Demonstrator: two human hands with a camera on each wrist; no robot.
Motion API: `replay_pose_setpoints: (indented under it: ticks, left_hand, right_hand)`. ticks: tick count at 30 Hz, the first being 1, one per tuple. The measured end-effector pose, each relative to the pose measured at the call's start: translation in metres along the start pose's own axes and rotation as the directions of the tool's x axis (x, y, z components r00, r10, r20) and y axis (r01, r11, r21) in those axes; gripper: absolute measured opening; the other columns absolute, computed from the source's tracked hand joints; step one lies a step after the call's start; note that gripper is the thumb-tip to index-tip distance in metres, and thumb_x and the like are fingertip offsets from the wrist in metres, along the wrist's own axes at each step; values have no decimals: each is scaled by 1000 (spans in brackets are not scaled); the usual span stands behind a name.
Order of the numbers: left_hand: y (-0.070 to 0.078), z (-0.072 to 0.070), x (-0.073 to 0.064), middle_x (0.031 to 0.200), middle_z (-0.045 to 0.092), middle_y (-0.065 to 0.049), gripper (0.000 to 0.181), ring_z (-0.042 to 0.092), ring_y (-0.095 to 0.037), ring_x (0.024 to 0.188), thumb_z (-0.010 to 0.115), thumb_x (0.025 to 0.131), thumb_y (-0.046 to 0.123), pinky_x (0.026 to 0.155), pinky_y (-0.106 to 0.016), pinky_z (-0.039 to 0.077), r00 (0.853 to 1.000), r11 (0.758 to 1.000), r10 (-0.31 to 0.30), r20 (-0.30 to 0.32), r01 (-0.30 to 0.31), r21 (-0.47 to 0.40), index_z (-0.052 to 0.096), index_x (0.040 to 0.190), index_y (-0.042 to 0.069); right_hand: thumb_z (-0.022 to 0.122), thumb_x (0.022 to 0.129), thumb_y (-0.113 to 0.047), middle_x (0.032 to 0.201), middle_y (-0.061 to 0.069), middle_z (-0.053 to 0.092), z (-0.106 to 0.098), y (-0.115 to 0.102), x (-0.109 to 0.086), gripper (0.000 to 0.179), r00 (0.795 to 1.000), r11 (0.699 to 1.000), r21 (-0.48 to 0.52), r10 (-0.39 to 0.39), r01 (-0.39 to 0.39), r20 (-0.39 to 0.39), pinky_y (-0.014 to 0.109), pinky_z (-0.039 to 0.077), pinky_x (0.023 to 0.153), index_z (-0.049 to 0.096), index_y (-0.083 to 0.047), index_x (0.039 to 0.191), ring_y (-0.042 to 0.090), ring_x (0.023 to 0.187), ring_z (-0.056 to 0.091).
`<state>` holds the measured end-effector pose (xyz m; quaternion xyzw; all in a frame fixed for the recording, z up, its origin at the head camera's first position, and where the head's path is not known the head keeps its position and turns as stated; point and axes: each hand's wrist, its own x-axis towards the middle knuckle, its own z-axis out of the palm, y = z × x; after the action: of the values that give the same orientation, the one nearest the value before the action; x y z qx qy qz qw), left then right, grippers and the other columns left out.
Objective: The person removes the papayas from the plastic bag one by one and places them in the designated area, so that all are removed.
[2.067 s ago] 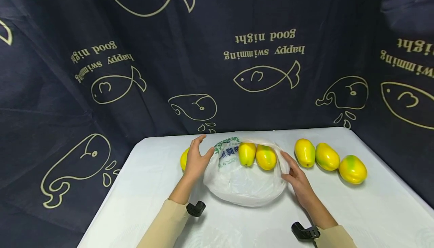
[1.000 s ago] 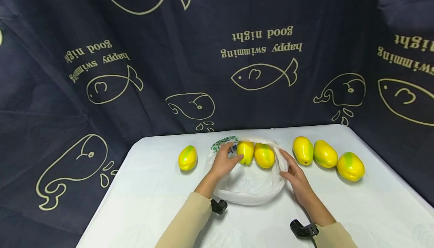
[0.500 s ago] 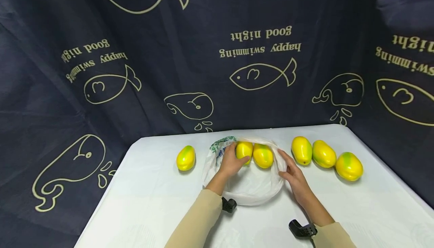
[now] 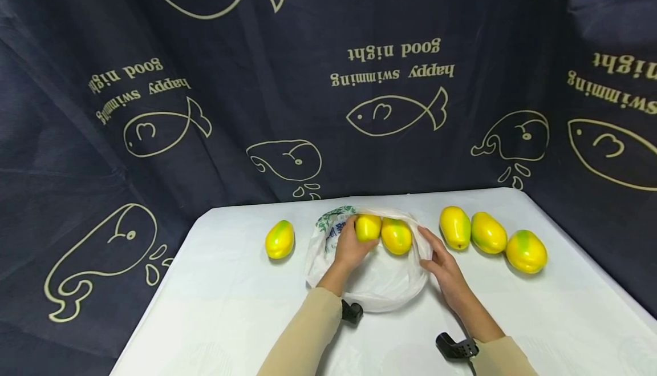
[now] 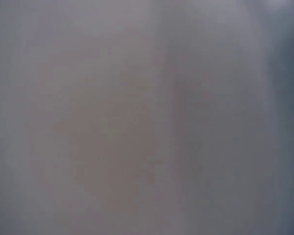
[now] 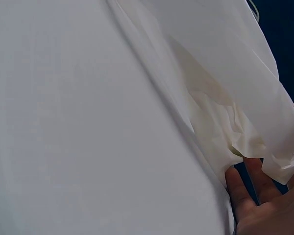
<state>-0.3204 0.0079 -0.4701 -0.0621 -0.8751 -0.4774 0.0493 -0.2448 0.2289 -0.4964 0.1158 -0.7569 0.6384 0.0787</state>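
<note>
Plastic bag (image 4: 381,303), white and thin, lying open-mouthed on the white surface (image 4: 220,313). Green leaf print and blue characters (image 4: 336,229) on the bag's far left wall. Within the bag, toward its far side, left inner fruit (image 4: 368,228) and right inner fruit (image 4: 396,237), both yellow with green, just beside each other. Left hand (image 4: 352,249) inside the bag, fingers and thumb curled around the left inner fruit. Right hand (image 4: 442,263) at the bag's right side, pinching its rim between thumb and fingers; folded film visible there in the right wrist view. Left of the bag, apart from it, lone fruit (image 4: 279,239). Right of the bag, beyond the right hand, slanting row of three more: near fruit (image 4: 455,227), middle fruit (image 4: 489,233), end fruit (image 4: 526,251). Behind the bag, dark blue cloth (image 4: 287,79) with pale fish, whales and upside-down lettering. In front of the bag, beige sleeves (image 4: 308,330). Left wrist view too blurred to tell anything.
</note>
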Motion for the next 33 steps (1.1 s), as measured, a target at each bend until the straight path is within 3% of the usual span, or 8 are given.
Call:
replay_pose_setpoints:
  ticks: [10, 19, 33]
  left_hand:
    - [1, -1, -1, 145, 54, -18, 75, 56, -36, 128, 79, 80, 13, 110, -48, 47, 999, 999, -33, -36, 34, 4, 41, 145, 6]
    - [3, -3, -6, 143, 55, -16, 74, 58, -34, 124, 76, 80, 12, 106, -48, 49, 998, 999, -53, -43, 53, 5, 42, 146, 8]
    - [7, -19, -20, 133, 62, -15, 62, 60, -30, 118, 74, 80, 10, 103, -47, 51, 998, 1000, -10, -69, 8, -29, 51, 137, 6]
  right_hand:
    - [50, 93, 4, 168, 15, 16, 1, 0, -1, 68, 1000, 1000, 13, -5, 5, 8, -7, 19, 105, 32, -12, 157, 35, 156, 4]
    - [51, 93, 3, 168, 14, 18, 1, -1, -1, 69, 1000, 1000, 8, -4, 4, 11, -7, 18, 106, 32, -13, 157, 34, 156, 5]
    - [50, 93, 4, 168, 15, 16, 0, -2, 0, 69, 1000, 1000, -3, 6, -6, 15, -7, 18, 105, 31, -13, 157, 36, 156, 5]
